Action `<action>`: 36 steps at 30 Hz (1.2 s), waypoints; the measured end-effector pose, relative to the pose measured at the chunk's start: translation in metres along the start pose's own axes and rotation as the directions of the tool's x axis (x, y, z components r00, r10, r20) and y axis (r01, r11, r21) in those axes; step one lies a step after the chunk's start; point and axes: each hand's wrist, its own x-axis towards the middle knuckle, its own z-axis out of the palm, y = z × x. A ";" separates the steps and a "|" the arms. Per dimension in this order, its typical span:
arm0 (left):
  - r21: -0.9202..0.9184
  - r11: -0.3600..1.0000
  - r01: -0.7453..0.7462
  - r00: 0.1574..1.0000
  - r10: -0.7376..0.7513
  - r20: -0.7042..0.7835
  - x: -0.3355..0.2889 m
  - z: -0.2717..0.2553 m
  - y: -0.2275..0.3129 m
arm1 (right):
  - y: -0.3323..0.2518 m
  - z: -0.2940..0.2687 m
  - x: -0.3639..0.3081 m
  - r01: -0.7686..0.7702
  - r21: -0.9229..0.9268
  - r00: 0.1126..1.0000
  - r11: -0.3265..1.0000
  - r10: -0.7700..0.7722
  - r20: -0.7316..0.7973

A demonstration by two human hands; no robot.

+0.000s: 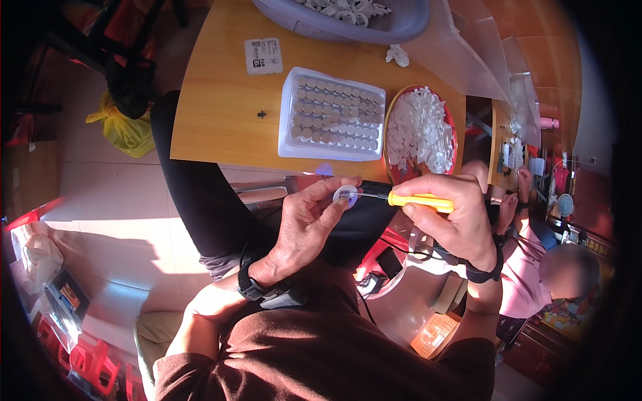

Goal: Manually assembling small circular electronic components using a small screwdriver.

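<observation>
Between the thumb and fingers of my left hand [305, 224] is a small round white plastic part [346, 196], held just off the table's front edge. My right hand [455, 217] is wrapped round the yellow handle of a screwdriver [421, 201]. Its thin metal shaft points left, and the tip meets the face of the white part; the exact contact is too small to make out. Beyond my hands, a white tray [286, 137] holds rows of small silvery round pieces. Right of it, a red round tray [453, 127] is heaped with small white plastic pieces [421, 127].
A pale blue basin [294, 20] of white parts stands at the table's [221, 100] far side. A printed label sheet [263, 55] and a small black piece [261, 114] lie left of the tray. Another person in pink [521, 274] sits close on the right. A yellow bag [120, 127] rests on the floor.
</observation>
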 end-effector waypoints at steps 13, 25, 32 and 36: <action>-0.023 1.000 -0.010 1.000 0.011 0.027 -0.002 -0.001 0.003 | 0.004 -0.008 0.001 -0.222 0.230 0.974 0.947 0.206 0.090; -0.052 0.999 0.009 0.999 -0.007 0.035 -0.002 -0.001 0.003 | 0.015 -0.009 0.004 -0.248 0.274 0.968 0.929 0.224 0.117; -0.015 0.999 0.034 0.999 -0.034 0.009 -0.002 -0.002 0.004 | 0.017 -0.007 0.005 -0.294 0.286 0.955 0.912 0.270 0.119; -0.052 0.999 0.002 1.000 -0.002 -0.005 0.000 -0.005 0.003 | 0.016 0.011 -0.008 -0.046 0.161 0.995 0.986 0.059 -0.081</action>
